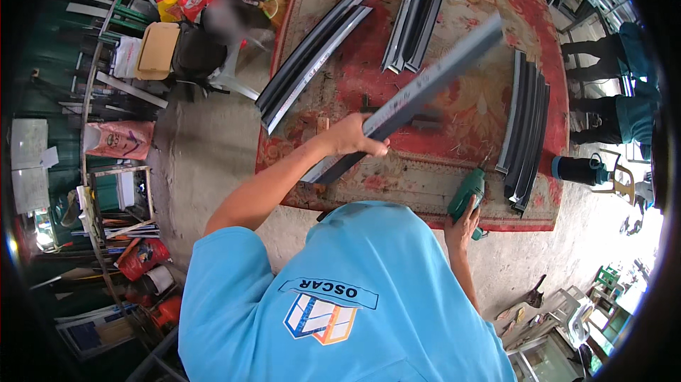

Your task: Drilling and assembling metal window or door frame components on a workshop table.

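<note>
My left hand (pixel 352 136) is closed around a long grey metal profile (pixel 433 77), tilted up across the table with its far end toward the right. The profile's near end lies by the table's front edge. My right hand (pixel 462 224) is wrapped round the handle of a green power drill (pixel 469 189) at the front right, its bit pointing away from me. Right of the drill lies a stack of dark profiles (pixel 526 130). Two more groups of profiles, one at the left (pixel 312 63) and one at the back (pixel 415 20), rest on the table.
A worn red patterned cloth (pixel 472 109) covers the table. Small dark pieces (pixel 425 121) lie under the raised profile. A white chair (pixel 234 73) with a black bag (pixel 198 52) stands left. At the right are a dark cylindrical container (pixel 578 169) and people's legs (pixel 596 59).
</note>
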A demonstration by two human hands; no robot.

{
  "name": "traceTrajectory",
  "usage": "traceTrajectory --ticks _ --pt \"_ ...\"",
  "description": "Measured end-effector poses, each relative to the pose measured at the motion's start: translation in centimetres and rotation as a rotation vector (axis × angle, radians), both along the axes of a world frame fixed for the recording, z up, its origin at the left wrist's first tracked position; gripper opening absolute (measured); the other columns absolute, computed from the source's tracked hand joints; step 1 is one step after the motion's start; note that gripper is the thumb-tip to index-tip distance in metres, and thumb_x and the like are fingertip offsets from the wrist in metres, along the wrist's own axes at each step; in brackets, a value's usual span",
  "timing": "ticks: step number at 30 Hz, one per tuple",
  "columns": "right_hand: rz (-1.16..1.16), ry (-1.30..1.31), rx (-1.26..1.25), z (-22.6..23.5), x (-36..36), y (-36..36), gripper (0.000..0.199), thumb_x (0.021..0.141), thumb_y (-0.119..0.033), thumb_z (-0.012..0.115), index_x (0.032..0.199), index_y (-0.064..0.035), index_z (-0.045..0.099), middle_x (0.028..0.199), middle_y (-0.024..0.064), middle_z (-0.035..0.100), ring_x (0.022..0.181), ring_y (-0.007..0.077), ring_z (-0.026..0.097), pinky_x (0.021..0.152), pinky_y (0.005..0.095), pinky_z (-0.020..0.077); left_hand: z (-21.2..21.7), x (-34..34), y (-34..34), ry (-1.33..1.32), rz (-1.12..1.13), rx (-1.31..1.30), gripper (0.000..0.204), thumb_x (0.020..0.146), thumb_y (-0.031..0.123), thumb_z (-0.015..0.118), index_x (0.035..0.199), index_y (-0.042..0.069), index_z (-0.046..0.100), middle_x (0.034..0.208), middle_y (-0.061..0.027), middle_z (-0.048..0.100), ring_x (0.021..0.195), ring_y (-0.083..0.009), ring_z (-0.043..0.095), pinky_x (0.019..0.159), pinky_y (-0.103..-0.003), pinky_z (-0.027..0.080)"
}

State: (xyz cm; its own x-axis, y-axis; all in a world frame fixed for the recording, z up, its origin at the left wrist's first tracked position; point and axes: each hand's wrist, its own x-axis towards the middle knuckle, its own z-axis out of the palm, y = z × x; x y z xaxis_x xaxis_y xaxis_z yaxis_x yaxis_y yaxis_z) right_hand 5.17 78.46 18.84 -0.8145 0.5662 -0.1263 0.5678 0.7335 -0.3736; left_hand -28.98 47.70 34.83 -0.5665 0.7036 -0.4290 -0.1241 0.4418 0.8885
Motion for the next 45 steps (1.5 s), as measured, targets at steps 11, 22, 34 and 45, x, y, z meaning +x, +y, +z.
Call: traceTrajectory --ticks 11,22,34,45 --pt "-0.012 -0.002 0.009 0.1 -0.1 -0.1 0.103 0.08 -0.009 0.072 0.169 -0.0153 0.019 0.157 0.0383 0.032 0.142 0.0556 0.038 0.123 0.0602 0.0272 -8.7 3.6 0.1 0.677 -0.225 -0.133 0.075 0.073 0.026 0.069 0.144 0.003 0.06 0.127 -0.0266 0.069 0.112 -0.0419 0.068 0.098 -0.049 0.054" --pt "0.004 0.002 -0.049 0.6 -0.5 0.4 0.101 0.081 -0.007 0.07 0.168 -0.0158 0.019 0.158 0.0356 0.033 0.142 0.0563 0.037 0.12 0.06 0.0314 -14.6 3.4 -0.1 0.597 -0.248 -0.096 0.039 0.08 0.019 0.064 0.113 0.005 0.079 0.121 -0.0145 0.075 0.11 -0.0378 0.069 0.099 -0.047 0.053" --pt "-0.069 0.069 -0.005 1.6 -1.0 1.2 0.107 0.078 -0.014 0.086 0.166 -0.0155 0.025 0.144 0.0285 0.048 0.128 0.0444 0.054 0.104 0.0518 0.0482 -12.0 5.7 1.5 0.729 -0.176 -0.294 0.077 0.074 0.04 0.082 0.144 0.016 0.062 0.132 -0.0076 0.067 0.122 -0.0344 0.06 0.103 -0.055 0.047" --pt "-0.627 0.163 -0.708 17.1 -2.0 6.5 0.053 0.087 -0.032 0.083 0.126 -0.0036 0.061 0.094 0.0074 0.07 0.069 0.0145 0.069 0.05 0.0298 0.0529 -11.3 5.2 4.4 0.661 -0.269 -0.443 0.072 0.071 0.031 0.086 0.135 0.012 0.059 0.127 -0.0096 0.065 0.123 -0.0356 0.057 0.101 -0.055 0.046"
